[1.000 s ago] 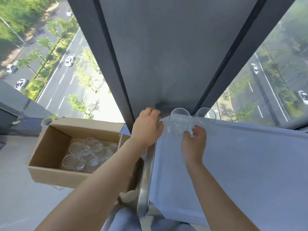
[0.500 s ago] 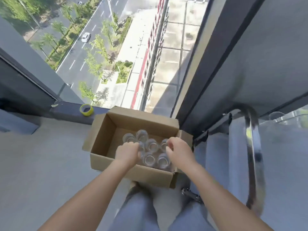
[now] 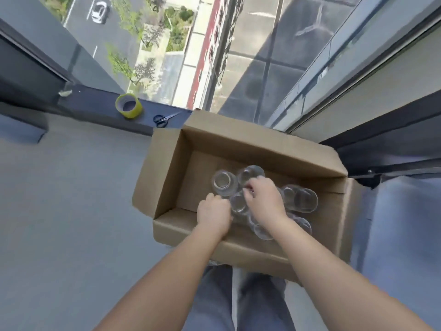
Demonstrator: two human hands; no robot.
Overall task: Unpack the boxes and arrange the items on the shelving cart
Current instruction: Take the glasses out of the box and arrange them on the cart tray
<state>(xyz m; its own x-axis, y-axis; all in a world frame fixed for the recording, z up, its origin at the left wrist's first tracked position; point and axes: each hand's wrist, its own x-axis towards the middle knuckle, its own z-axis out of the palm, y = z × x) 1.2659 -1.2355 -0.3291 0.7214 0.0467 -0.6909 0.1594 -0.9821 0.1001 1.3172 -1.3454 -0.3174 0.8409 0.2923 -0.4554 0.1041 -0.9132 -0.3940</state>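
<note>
Both hands are reaching into the open cardboard box (image 3: 238, 139) on the floor: the left hand (image 3: 213, 217) and right hand (image 3: 265, 201) are curling fingers around clear glasses (image 3: 224, 185). Tape roll (image 3: 128, 106) and scissors (image 3: 164, 119) are lying on the sill behind.

I see the cardboard box (image 3: 241, 149) on the floor (image 3: 71, 211), right in front of my legs (image 3: 238, 297), w/ the glass cups (image 3: 300, 199) clustered inside it. Both hands are in the box among the cups: left hand (image 3: 214, 217) beside right hand (image 3: 263, 201). Tape roll (image 3: 129, 106) and scissors (image 3: 164, 118) lie on the window ledge (image 3: 95, 103) behind-left of the box, scissors nearer it.
</note>
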